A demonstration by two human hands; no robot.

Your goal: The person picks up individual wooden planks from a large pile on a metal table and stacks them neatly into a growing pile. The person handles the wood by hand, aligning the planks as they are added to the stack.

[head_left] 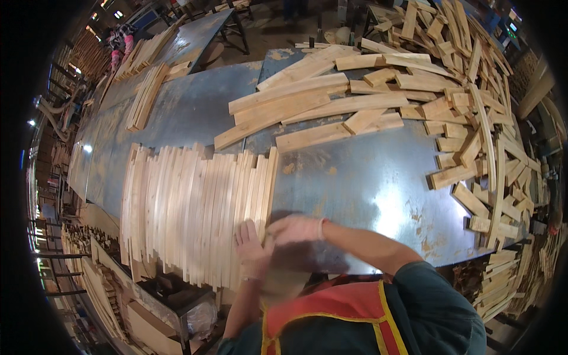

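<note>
Many pale wooden strips point(195, 207) lie side by side in a tight row across the metal tabletop, their ends uneven. My left hand point(251, 251), in a light glove, rests flat on the right part of the row with fingers stretched out. Just right of it, my gloved right hand point(299, 229) is closed at the near end of the outermost wooden strip point(269, 183). Its fingers point left, slightly blurred, and partly hide that end.
Loose boards point(296, 103) lie beyond the row. A tall heap of short wooden pieces point(467, 130) covers the table's right side. Farther left are a small board stack point(145, 97) and another table point(201, 35). A metal-framed cart point(177, 313) stands at the near left.
</note>
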